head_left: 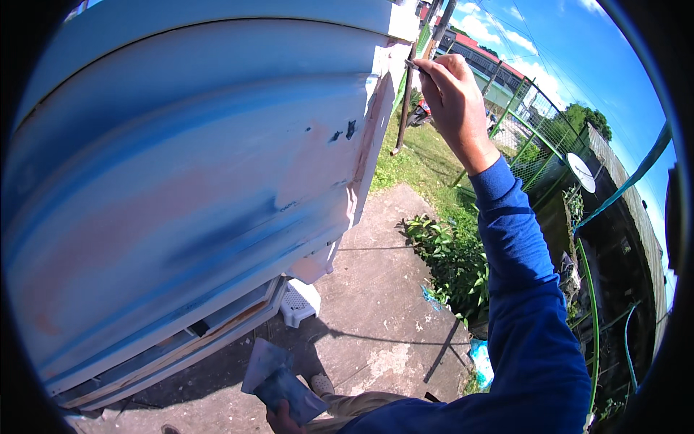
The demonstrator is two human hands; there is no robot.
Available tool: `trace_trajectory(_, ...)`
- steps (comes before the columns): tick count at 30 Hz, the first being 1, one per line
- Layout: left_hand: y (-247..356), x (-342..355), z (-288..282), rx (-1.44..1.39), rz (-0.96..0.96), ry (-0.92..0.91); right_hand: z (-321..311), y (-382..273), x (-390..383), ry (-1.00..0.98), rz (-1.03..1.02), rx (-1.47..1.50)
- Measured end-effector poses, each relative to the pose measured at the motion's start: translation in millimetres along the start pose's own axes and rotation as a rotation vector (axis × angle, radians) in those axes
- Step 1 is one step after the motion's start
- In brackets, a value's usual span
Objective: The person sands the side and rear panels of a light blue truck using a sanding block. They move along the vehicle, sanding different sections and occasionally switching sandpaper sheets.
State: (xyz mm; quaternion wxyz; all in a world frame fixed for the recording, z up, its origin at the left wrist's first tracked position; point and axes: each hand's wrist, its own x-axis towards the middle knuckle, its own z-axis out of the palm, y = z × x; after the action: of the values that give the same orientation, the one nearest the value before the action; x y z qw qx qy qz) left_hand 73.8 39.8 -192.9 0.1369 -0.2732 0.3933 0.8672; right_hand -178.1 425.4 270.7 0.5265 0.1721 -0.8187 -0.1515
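Note:
In front of me on the left is a large vehicle-like body panel, bluish white with pinkish smoothed patches and a few dark chips near its right edge. My right hand is raised by the panel's upper right edge, its fingers closed on a thin dark piece seen edge-on; its exact kind is unclear. Low in the view, my left hand grips a flat grey-blue board. A lighter flat part overlaps the board's far side. Most of the left hand's fingers are hidden.
A white plastic stool stands beside the panel's lower corner on the concrete ground. Leafy plants, a green wire fence and a dark shed with a satellite dish lie to the right.

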Motion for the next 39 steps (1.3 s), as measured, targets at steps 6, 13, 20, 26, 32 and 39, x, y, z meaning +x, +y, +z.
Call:
trace_trajectory(6, -31.5, 16.6, -3.6, -0.093, 0.071, -0.046, 19.2, 18.2, 20.9, 0.017, -0.161, -0.053)
trace_trajectory(13, -53.0, 31.8, -23.8, 0.274, 0.324, -0.098, 26.8, 15.8, 35.8, 0.034, -0.24, -0.158)
trace_trajectory(20, -46.0, 33.8, -11.7, -0.067, 0.041, 0.07, 27.0, 5.4, 27.2, -0.064, -0.242, -0.119)
trace_trajectory(26, -48.8, 29.4, -30.3, 0.786, 0.701, -0.206, 26.9, 7.2, 35.0, 0.022, -0.243, -0.134)
trace_trajectory(32, -36.9, 19.6, 0.9, 0.096, 0.096, 0.14, 29.0, 1.3, 28.2, -0.109, -0.15, -0.087)
trace_trajectory(39, -47.1, 22.0, -28.6, 0.749, 0.645, -0.186, 22.7, 4.8, 40.5, -0.105, -0.177, -0.172)
